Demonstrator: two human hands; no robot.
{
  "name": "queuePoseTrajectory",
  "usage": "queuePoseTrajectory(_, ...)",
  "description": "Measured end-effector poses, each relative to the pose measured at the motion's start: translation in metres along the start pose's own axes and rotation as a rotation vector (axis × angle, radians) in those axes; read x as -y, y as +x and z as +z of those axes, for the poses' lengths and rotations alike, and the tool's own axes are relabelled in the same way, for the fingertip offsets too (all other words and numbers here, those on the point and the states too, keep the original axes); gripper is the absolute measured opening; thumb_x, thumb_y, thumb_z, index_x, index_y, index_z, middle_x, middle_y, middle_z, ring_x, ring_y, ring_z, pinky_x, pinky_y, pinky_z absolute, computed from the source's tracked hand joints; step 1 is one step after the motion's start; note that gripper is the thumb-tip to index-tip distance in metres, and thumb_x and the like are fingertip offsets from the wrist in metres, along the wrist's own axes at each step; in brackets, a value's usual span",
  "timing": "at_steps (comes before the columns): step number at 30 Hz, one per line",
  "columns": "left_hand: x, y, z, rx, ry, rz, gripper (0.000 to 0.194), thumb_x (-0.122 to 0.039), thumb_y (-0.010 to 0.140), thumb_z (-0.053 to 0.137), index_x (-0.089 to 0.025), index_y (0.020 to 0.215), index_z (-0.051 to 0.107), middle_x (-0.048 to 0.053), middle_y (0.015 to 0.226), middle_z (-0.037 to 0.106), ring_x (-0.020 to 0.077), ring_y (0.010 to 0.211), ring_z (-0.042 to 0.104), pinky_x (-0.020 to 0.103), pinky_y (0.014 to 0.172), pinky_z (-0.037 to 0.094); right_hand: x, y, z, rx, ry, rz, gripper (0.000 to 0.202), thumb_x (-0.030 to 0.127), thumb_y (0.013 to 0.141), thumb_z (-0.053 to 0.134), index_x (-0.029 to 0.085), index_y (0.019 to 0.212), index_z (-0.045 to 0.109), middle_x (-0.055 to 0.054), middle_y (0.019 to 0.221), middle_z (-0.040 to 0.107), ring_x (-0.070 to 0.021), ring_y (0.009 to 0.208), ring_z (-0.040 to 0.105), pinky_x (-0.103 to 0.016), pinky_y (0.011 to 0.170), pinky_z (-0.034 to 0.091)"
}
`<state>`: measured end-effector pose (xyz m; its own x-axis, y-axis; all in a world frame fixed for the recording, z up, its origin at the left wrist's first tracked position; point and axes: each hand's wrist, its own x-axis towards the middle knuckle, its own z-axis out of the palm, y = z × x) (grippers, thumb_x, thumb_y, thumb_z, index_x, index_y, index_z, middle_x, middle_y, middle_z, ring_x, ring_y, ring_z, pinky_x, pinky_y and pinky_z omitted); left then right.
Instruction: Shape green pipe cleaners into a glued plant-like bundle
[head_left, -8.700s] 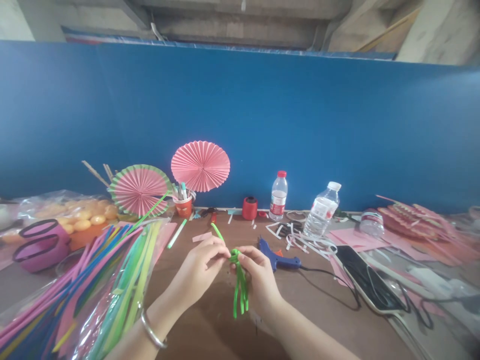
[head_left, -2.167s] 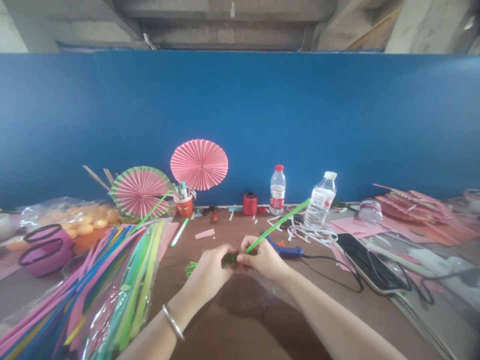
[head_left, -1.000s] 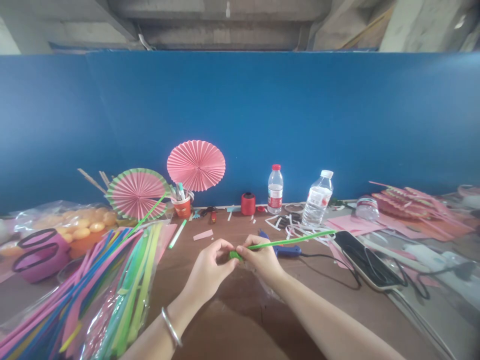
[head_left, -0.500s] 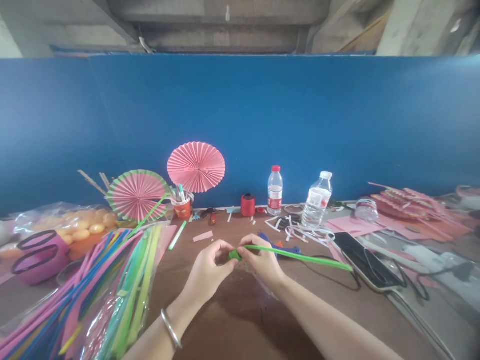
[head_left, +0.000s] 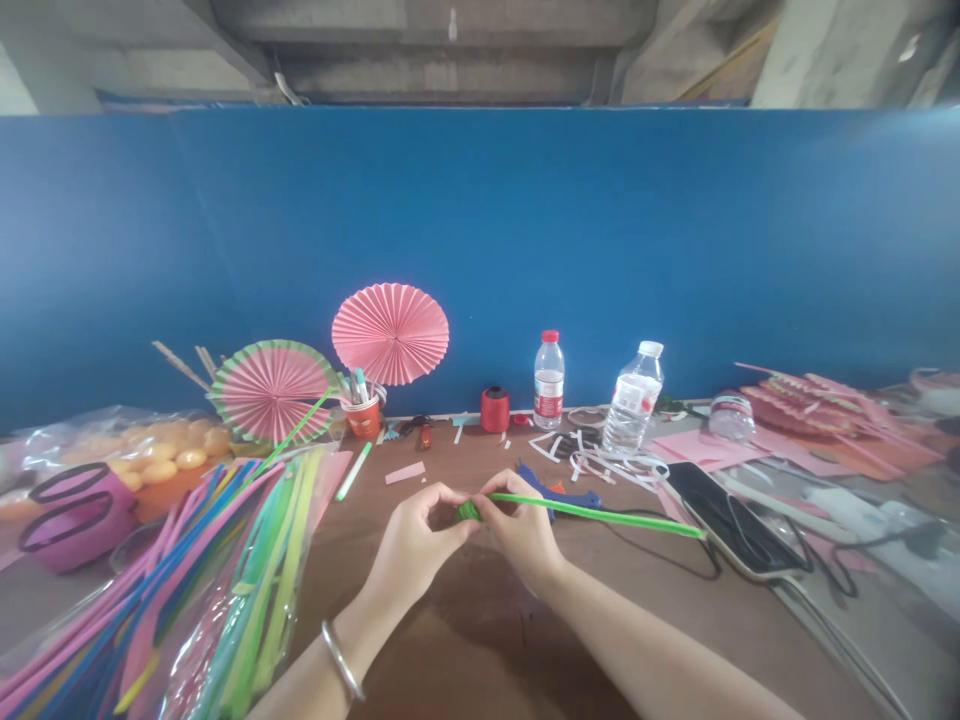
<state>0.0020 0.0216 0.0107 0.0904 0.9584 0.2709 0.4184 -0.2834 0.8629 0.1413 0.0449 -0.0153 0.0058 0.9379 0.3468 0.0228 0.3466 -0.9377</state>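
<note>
A bright green pipe cleaner [head_left: 615,516] is pinched between my two hands over the middle of the table. One end is wound into a small tight coil [head_left: 469,511]. My left hand [head_left: 420,535], with a silver bangle at the wrist, closes thumb and forefinger on the coil. Close against it, my right hand [head_left: 521,535] grips the pipe cleaner where it leaves the coil. The long free end sticks out to the right above that hand. My fingertips partly hide the coil.
Bundled pipe cleaners [head_left: 247,600] lie at left beside a purple band [head_left: 79,515]. Pink paper fans [head_left: 390,335], a cup of pens [head_left: 363,415], red tape [head_left: 495,410] and water bottles [head_left: 634,400] stand behind. A blue glue gun [head_left: 562,495] and a phone [head_left: 735,520] lie at right.
My fingers have shifted slightly on the coil, with the right fingertips drawn a little closer over it. The pipe cleaner's free end stays in nearly the same place.
</note>
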Motion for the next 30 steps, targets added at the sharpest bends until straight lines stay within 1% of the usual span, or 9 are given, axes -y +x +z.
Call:
queuePoseTrajectory(6, -0.003, -0.004, 0.002, -0.05, 0.078, 0.037, 0.006, -0.019, 0.068, 0.057, -0.02, 0.074, 0.058, -0.001, 0.068, 0.065, 0.0168, 0.067, 0.061, 0.025, 0.061, 0.046, -0.001, -0.003, 0.005, -0.013, 0.09, 0.081, 0.012, 0.023, 0.07, 0.059, 0.018, 0.063, 0.05, 0.003, 0.055, 0.053, -0.0117, 0.053, 0.051, -0.021, 0.05, 0.039)
queuePoseTrajectory(11, -0.005, -0.006, 0.002, -0.063, 0.102, 0.066, 0.022, -0.016, 0.07, 0.054, -0.023, 0.09, 0.054, 0.0, 0.085, 0.065, 0.0167, 0.08, 0.062, 0.025, 0.069, 0.048, -0.001, -0.002, 0.005, -0.017, 0.133, 0.125, 0.015, 0.024, 0.068, 0.061, 0.018, 0.061, 0.05, 0.005, 0.048, 0.049, -0.0096, 0.047, 0.045, -0.02, 0.046, 0.034)
queuePoseTrajectory(15, -0.008, -0.008, 0.002, -0.033, 0.158, 0.113, 0.015, -0.018, 0.073, 0.051, -0.021, 0.085, 0.058, -0.001, 0.079, 0.064, 0.0144, 0.071, 0.061, 0.024, 0.069, 0.047, -0.002, 0.001, 0.005, -0.024, 0.211, 0.173, 0.018, 0.024, 0.065, 0.063, 0.018, 0.056, 0.049, 0.007, 0.043, 0.042, -0.0076, 0.042, 0.037, -0.019, 0.041, 0.027)
queuePoseTrajectory(18, -0.009, -0.007, 0.001, -0.042, 0.144, 0.104, 0.012, -0.019, 0.073, 0.052, -0.02, 0.083, 0.058, 0.0, 0.077, 0.064, 0.0139, 0.069, 0.06, 0.023, 0.067, 0.047, -0.005, 0.002, 0.006, 0.006, 0.287, 0.201, 0.022, 0.025, 0.063, 0.066, 0.017, 0.055, 0.047, 0.008, 0.043, 0.041, -0.0061, 0.041, 0.033, -0.018, 0.04, 0.023)
queuePoseTrajectory(21, -0.008, -0.006, 0.001, -0.064, 0.084, 0.076, 0.008, -0.021, 0.072, 0.053, -0.019, 0.078, 0.058, -0.001, 0.071, 0.062, 0.0142, 0.065, 0.058, 0.023, 0.062, 0.046, -0.008, 0.004, 0.005, 0.059, 0.309, 0.202, 0.024, 0.029, 0.064, 0.066, 0.017, 0.055, 0.049, 0.007, 0.044, 0.042, -0.0057, 0.041, 0.032, -0.018, 0.04, 0.022)
queuePoseTrajectory(23, -0.006, -0.004, -0.001, -0.091, 0.047, 0.061, 0.008, -0.021, 0.071, 0.054, -0.019, 0.078, 0.058, -0.001, 0.068, 0.061, 0.0142, 0.064, 0.058, 0.022, 0.059, 0.045, -0.009, 0.005, 0.002, 0.1, 0.271, 0.171, 0.022, 0.031, 0.067, 0.063, 0.016, 0.056, 0.051, 0.006, 0.045, 0.043, -0.0063, 0.042, 0.033, -0.019, 0.041, 0.024)
queuePoseTrajectory(25, -0.004, -0.002, -0.002, -0.12, 0.035, 0.052, 0.01, -0.02, 0.07, 0.054, -0.018, 0.079, 0.058, 0.0, 0.07, 0.062, 0.0148, 0.065, 0.058, 0.023, 0.059, 0.045, -0.007, 0.005, -0.002, 0.147, 0.177, 0.096, 0.017, 0.028, 0.072, 0.058, 0.016, 0.061, 0.058, 0.004, 0.049, 0.049, -0.0081, 0.046, 0.04, -0.02, 0.045, 0.03)
queuePoseTrajectory(27, -0.003, 0.0, -0.004, -0.14, 0.044, 0.047, 0.011, -0.019, 0.07, 0.054, -0.018, 0.08, 0.059, 0.001, 0.076, 0.064, 0.0168, 0.072, 0.06, 0.025, 0.064, 0.046, -0.004, 0.004, -0.006, 0.205, 0.042, -0.003, 0.014, 0.023, 0.076, 0.052, 0.017, 0.073, 0.064, 0.001, 0.061, 0.058, -0.0113, 0.057, 0.049, -0.021, 0.053, 0.036)
queuePoseTrajectory(30, -0.004, 0.0, -0.005, -0.161, 0.085, 0.051, 0.012, -0.018, 0.07, 0.053, -0.019, 0.08, 0.059, 0.002, 0.082, 0.066, 0.019, 0.082, 0.061, 0.027, 0.073, 0.046, -0.001, 0.004, -0.01, 0.256, -0.179, -0.138, 0.02, 0.019, 0.077, 0.048, 0.02, 0.087, 0.065, -0.002, 0.077, 0.064, -0.0147, 0.069, 0.056, -0.023, 0.063, 0.04)
